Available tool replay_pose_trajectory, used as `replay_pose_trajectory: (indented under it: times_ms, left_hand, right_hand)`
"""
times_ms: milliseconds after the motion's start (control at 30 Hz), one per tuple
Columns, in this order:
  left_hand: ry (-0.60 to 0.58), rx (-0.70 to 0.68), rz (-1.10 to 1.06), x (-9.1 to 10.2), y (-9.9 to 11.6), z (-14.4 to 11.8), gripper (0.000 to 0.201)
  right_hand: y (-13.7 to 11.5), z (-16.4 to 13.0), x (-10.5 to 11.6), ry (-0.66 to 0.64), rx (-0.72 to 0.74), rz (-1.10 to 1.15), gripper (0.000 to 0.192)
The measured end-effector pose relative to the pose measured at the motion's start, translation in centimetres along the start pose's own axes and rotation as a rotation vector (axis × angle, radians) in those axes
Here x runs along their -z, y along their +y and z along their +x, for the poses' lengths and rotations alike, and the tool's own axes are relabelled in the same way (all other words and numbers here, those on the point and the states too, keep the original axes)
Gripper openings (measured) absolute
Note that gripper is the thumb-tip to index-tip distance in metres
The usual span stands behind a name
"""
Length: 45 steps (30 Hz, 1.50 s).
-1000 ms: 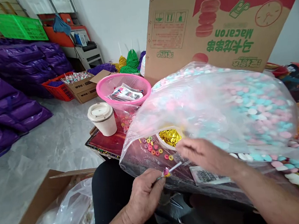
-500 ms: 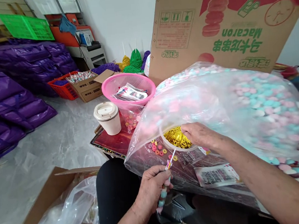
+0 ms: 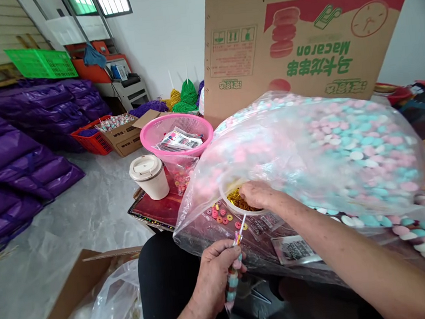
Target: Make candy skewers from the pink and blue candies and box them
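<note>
My left hand is closed round a wrapped candy skewer near its gathered top. The skewer's white stick points up, and pink and pale blue pieces show below my fingers. Further up, my right hand reaches into a white round bowl of shiny gold twist ties. Its fingers are bent together among the ties, and their tips are hidden. Small ring candies lie left of the bowl. A printed packet lies under my right forearm.
A big clear bag of pastel candies covers much of the table, before a large cardboard box. A lidded white cup and a pink basket of packets stand at left. An open carton sits beside my leg.
The view has shifted slightly, moving the table things left. My right hand has gone deeper into the bowl among the gold ties. My left hand keeps its hold on the candy skewer.
</note>
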<state>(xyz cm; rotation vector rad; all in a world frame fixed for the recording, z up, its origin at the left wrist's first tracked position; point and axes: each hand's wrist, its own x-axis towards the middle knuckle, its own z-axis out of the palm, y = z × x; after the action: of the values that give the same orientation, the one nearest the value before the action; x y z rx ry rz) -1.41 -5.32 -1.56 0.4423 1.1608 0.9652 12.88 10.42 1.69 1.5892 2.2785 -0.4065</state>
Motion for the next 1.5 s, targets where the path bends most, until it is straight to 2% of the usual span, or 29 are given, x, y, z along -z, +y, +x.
replay_pose_trajectory:
  times_ms: [133,300,433,533,633,733,900,1100,1200,1300,1400,1500]
  left_hand:
    - [0.023,0.031,-0.019,0.8,0.3,0.2,0.023]
    - [0.0,0.002,-0.031,0.0,0.4,0.9,0.023]
    - [0.005,0.009,-0.044,-0.2,0.1,1.2,0.022]
    - [0.002,0.003,-0.053,0.3,-0.1,1.2,0.023]
    - [-0.001,0.0,-0.057,1.0,-0.1,1.2,0.024]
    - [0.013,0.002,-0.065,1.1,0.1,1.2,0.025]
    - [0.004,0.002,-0.045,0.2,0.2,1.5,0.025]
    - [0.014,-0.026,-0.023,-0.2,0.3,1.4,0.027]
    - [0.025,-0.041,-0.037,-0.3,0.4,1.4,0.027]
    - [0.041,-0.045,-0.017,-0.7,0.5,1.3,0.026]
    - [0.024,-0.043,0.043,-1.3,0.3,1.3,0.026]
    - [-0.006,-0.035,0.127,-1.9,-0.3,1.2,0.025]
  right_hand:
    - [1.0,-1.3,1.1,0.04,0.033,-0.014,0.015]
    - [2.2,-2.5,1.8,0.11,0.025,-0.019,0.025]
    - [1.3,-1.0,0.5,0.039,0.032,-0.014,0.02]
    - [0.3,0.4,-0.5,-0.022,0.016,-0.01,0.026]
    - [0.2,0.7,-0.3,-0.019,0.007,0.003,0.026]
    - [1.2,-0.1,0.6,0.035,0.024,0.026,0.012]
    - [2.8,-1.7,0.7,0.155,-0.017,0.077,0.019]
    - [3.7,-1.8,0.6,0.268,-0.023,0.205,0.019]
    - [3.7,-3.9,1.0,0.325,0.0,0.276,0.019]
    - [2.5,-7.6,-0.4,0.306,0.055,0.517,0.019]
    - [0.0,-10.8,-3.6,0.18,0.142,0.95,0.024]
    - [-2.2,-12.1,-6.7,0.126,0.125,1.213,0.027]
